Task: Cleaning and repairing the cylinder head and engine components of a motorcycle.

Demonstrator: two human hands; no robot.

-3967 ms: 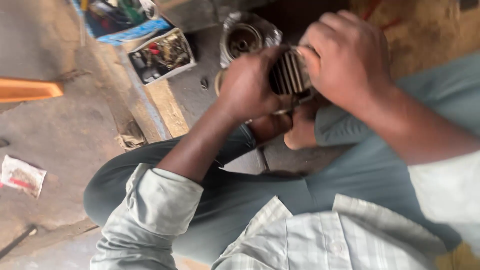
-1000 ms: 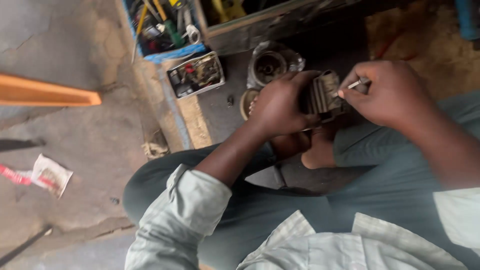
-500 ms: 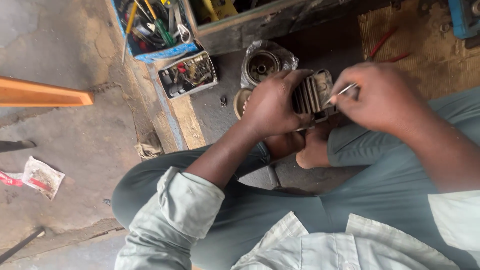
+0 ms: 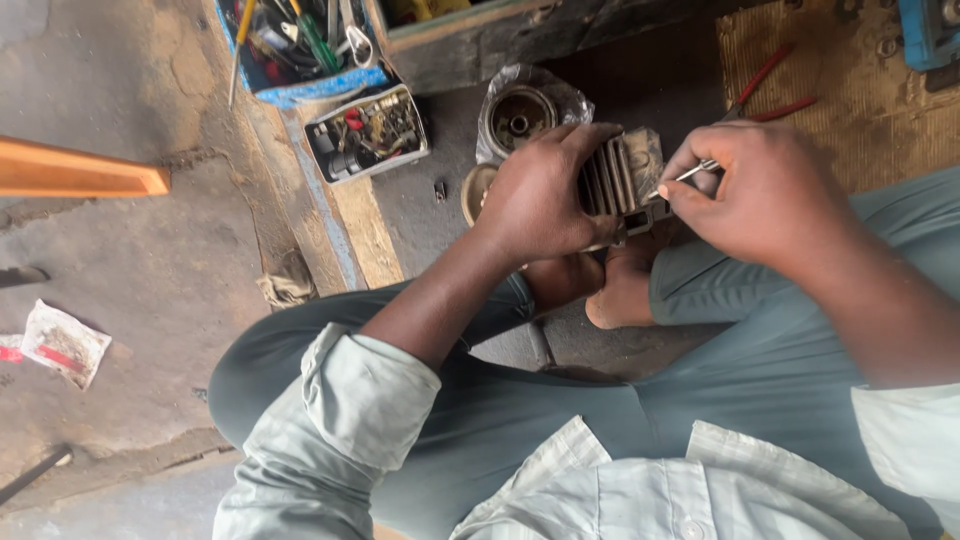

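Note:
My left hand [image 4: 540, 195] grips a grey finned metal engine cylinder [image 4: 620, 180], holding it over my lap and bare feet. My right hand [image 4: 765, 195] pinches a thin metal tool [image 4: 685, 177] whose tip touches the side of the cylinder's fins. I sit on the ground with knees bent, in grey-green trousers and a light checked shirt.
A round metal engine part on a plastic bag [image 4: 520, 115] lies beyond the cylinder. A small box of parts [image 4: 368, 132] and a blue tray of hand tools [image 4: 300, 45] sit at the upper left. Red-handled pliers [image 4: 770, 90] lie on a brown mat. An orange wooden bar [image 4: 80, 170] juts in from the left.
The view has shifted, so the tool tray and boxes sit higher in the frame. My right hand now holds a thin tool against the cylinder; four seconds ago it covered the cylinder's top.

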